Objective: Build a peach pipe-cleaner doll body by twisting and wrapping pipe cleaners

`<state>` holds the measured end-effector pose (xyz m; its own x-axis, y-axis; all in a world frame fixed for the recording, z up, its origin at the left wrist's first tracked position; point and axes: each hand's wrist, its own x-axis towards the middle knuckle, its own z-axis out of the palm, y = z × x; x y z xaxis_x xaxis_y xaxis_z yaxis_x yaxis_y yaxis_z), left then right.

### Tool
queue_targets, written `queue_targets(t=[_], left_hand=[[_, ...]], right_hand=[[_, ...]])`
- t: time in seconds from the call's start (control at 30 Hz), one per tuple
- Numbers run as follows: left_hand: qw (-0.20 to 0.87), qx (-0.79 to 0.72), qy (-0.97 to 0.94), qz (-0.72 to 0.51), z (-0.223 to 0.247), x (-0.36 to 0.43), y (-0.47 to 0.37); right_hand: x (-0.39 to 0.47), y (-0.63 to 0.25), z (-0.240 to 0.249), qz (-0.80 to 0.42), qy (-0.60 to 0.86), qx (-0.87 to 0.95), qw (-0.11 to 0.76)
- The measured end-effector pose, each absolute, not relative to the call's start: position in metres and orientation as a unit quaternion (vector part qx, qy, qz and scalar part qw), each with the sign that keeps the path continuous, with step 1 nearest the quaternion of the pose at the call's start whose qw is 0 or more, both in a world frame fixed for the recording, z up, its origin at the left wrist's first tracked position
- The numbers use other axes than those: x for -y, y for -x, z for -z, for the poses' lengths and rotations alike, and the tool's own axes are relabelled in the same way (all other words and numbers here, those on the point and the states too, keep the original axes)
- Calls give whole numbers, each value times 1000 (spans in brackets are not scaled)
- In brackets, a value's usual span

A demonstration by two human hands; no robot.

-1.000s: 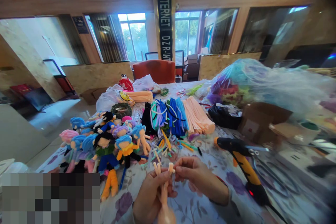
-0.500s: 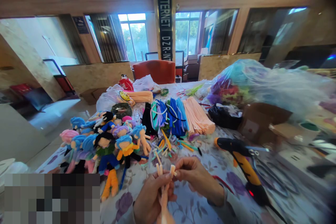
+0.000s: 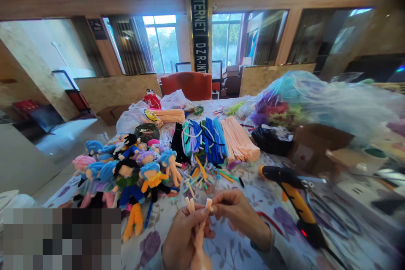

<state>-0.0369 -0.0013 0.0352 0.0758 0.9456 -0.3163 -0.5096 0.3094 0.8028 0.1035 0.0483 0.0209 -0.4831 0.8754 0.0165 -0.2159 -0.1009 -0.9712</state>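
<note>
My left hand (image 3: 183,230) is closed around several peach pipe cleaners (image 3: 198,240), which run down toward me and stick up above the thumb. Close beside it, my right hand (image 3: 236,211) pinches at the bent peach end (image 3: 209,203), fingertips touching it. Exactly what lies between those fingertips is partly hidden. Beyond my hands, cut pipe cleaner pieces (image 3: 202,173) are scattered on the flowered tablecloth (image 3: 234,247). To the left sits a pile of small pipe cleaner dolls (image 3: 126,177) with blue, pink and black hair.
Bundles of blue pipe cleaners (image 3: 217,139) and peach pipe cleaners (image 3: 238,141) lie ahead. A yellow-black glue gun (image 3: 294,202) with a red light rests at right, near scissors (image 3: 311,182). A cardboard box (image 3: 316,147) and large plastic bag (image 3: 332,97) stand behind.
Both hands stay almost in place. The upright peach ends in my left hand have shifted slightly left, and my right fingers remain at the bent end.
</note>
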Motion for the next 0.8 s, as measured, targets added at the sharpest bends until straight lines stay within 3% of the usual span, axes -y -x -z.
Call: queue_targets(t=[0.27, 0.8], left_hand=[[645, -454, -263, -556, -32, 1, 36], [596, -477, -305, -570, -36, 1, 34]], right_hand=[[-45, -104, -18, -622, 303, 580, 431], [-48, -102, -13, -673, 266, 544, 425]])
